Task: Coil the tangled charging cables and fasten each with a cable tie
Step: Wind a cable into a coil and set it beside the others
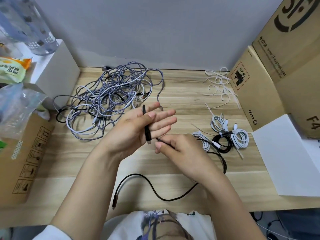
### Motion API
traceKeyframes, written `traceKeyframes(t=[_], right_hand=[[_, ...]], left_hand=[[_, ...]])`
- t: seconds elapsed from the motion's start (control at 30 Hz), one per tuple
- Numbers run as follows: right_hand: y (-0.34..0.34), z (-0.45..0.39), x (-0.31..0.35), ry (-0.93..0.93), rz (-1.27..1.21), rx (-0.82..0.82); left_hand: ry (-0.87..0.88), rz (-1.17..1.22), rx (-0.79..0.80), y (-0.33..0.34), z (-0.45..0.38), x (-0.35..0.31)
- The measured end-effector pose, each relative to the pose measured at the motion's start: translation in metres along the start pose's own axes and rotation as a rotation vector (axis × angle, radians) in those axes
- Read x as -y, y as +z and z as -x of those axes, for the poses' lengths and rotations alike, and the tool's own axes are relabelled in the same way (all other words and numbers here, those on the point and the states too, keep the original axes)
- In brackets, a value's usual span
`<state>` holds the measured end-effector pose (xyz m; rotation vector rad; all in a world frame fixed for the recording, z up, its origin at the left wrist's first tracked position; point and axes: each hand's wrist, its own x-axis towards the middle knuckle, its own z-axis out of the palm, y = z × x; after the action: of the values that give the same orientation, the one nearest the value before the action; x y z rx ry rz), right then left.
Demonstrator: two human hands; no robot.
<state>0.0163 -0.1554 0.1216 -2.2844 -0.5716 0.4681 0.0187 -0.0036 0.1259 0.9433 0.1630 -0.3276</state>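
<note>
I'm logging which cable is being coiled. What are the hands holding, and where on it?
The black cable: its plug end lies across the left hand under the thumb, and the right hand pinches it just below.

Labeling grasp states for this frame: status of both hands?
Left hand: fingers straight, thumb pinning the black cable being wound around them.
Right hand: pinching the same black cable just below the left fingers.
</note>
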Motion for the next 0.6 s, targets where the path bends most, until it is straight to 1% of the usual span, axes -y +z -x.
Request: traceKeyframes(t=[0.07,0.13,0.17,0.23,0.3,0.33,0.4,0.47,0.53,0.6], right_hand=[[0.002,0.0,0.005,-0.042,0.084,0.016],[0.002,0.001,0.006,-0.062,0.163,-0.017],[0.0,0.002,0.006,-0.072,0.153,-0.042],[-0.006,0.005,0.008,-0.103,0.042,-0.117],[-0.01,0.006,0.007,-0.115,-0.092,-0.194],[-0.012,0.006,0.006,-0.102,-0.151,-0.237],[-0.017,0.007,0.008,-0.098,-0.237,-0.307],[-0.02,0.007,0.01,-0.119,-0.349,-0.333],[-0.023,0.006,0.009,-0.118,-0.499,-0.359],[-0.025,0.001,0.004,-0.121,-0.568,-0.423]], left_hand=[[0.032,0.017,0.034,-0.001,-0.002,0.001],[0.011,-0.057,0.062,0.0,-0.002,-0.001],[-0.015,-0.111,0.065,0.0,0.0,-0.001],[-0.091,-0.211,0.06,0.0,0.002,-0.002],[-0.165,-0.263,0.079,-0.002,0.004,0.0],[-0.191,-0.282,0.123,-0.002,0.005,0.001],[-0.222,-0.32,0.293,-0.002,0.007,0.002],[-0.254,-0.32,0.452,-0.002,0.01,0.003],[-0.242,-0.234,0.555,-0.007,0.01,0.003],[-0.261,-0.07,0.637,-0.014,0.009,0.004]])
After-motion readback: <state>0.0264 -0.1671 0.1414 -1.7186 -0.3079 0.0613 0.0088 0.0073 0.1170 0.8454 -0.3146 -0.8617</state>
